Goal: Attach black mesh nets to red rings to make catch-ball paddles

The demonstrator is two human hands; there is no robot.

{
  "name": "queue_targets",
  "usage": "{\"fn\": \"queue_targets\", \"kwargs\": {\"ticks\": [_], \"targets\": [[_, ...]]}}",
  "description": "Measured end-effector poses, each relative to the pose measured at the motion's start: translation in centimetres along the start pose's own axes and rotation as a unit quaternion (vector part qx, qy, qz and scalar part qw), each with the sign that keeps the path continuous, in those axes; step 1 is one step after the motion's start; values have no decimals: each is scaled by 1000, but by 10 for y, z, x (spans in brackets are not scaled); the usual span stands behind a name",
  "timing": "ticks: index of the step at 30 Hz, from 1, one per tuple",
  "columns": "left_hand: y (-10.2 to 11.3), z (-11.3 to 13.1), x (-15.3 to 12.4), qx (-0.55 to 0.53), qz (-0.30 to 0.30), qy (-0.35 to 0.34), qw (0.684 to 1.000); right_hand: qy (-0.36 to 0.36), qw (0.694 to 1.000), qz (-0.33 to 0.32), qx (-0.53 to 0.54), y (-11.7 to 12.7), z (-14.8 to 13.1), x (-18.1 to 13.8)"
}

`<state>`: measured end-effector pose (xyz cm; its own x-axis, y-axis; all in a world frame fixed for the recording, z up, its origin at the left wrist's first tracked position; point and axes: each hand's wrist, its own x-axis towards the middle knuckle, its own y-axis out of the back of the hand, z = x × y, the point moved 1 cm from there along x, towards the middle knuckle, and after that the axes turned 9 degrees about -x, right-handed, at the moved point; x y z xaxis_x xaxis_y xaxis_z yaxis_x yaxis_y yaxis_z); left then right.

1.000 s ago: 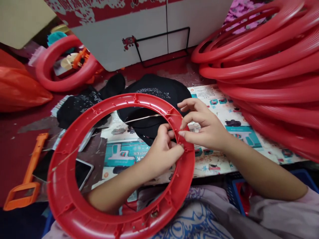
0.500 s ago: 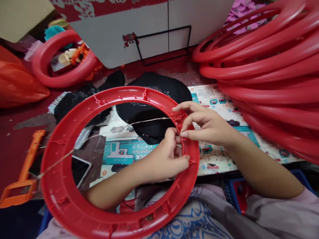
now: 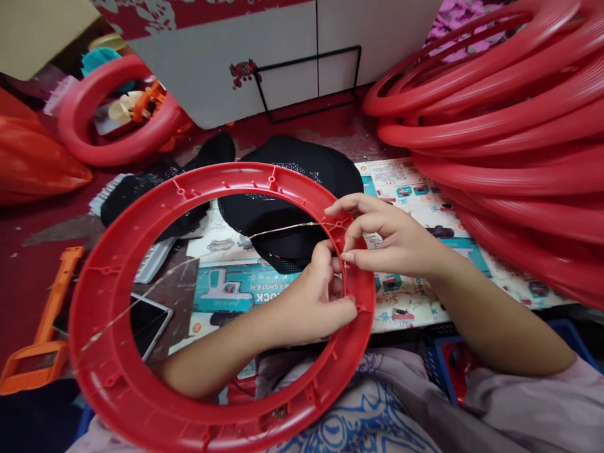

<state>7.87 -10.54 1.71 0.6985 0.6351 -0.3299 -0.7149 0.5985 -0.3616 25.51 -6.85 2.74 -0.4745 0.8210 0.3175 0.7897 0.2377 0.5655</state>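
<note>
A red plastic ring (image 3: pixel 101 308) lies tilted over my lap, its hollow ribbed side with small posts facing up. My left hand (image 3: pixel 325 296) reaches through the opening and is closed around the right inner rim, thumb on the channel. My right hand (image 3: pixel 382 233) is at the same stretch of rim, thumb and fingertips pinched on a thin pale wire (image 3: pixel 287 228); the pinch point is partly hidden. From there the wire runs left across the opening, and a loose, blurred length trails over the ring's left side. Black cloth (image 3: pixel 302 157) lies behind the ring.
Large red rings (image 3: pixel 509 163) are stacked at the right. Another red ring (image 3: pixel 70 119) holds small parts at the back left. A white panel (image 3: pixel 283 75) stands behind. An orange tool (image 3: pixel 50 314), a phone (image 3: pixel 151 324) and printed cardboard (image 3: pixel 406 296) lie around; a blue basket (image 3: pixel 438 358) is below.
The ring's left side has shifted slightly left. The loose wire length there has swung to a different position. Both hands keep nearly the same place and grip.
</note>
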Motion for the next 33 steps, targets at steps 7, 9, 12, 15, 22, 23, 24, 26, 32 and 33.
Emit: {"fn": "queue_targets", "kwargs": {"ticks": [7, 9, 12, 15, 22, 23, 24, 26, 32, 33], "targets": [[3, 0, 0, 98, 7, 1, 995, 17, 996, -82, -31, 6, -3, -3], [6, -1, 0, 164, 24, 11, 986, 9, 995, -84, -44, 5, -4, -4], [9, -2, 0, 184, 27, 38, 982, -19, 996, -81, -35, 2, -3, -4], [10, -2, 1, 124, 16, 62, 990, -47, 996, -70, -7, 1, 0, -2], [13, -6, -1, 83, -18, 104, 991, -36, 995, -95, 0, 5, 5, 3], [13, -7, -1, 86, -23, 105, 990, -30, 995, -98, -2, 6, 4, 2], [13, -7, -2, 90, -26, 105, 990, -24, 995, -100, -4, 7, 4, 2], [13, -6, -2, 93, -29, 104, 990, -11, 995, -98, -9, 8, 4, 2], [8, -1, 0, 10, -64, 89, 994, 35, 995, -87, -30, 8, 6, 2], [8, -1, 0, 1, -70, 86, 994, 45, 995, -85, -32, 9, 7, 2]]}}
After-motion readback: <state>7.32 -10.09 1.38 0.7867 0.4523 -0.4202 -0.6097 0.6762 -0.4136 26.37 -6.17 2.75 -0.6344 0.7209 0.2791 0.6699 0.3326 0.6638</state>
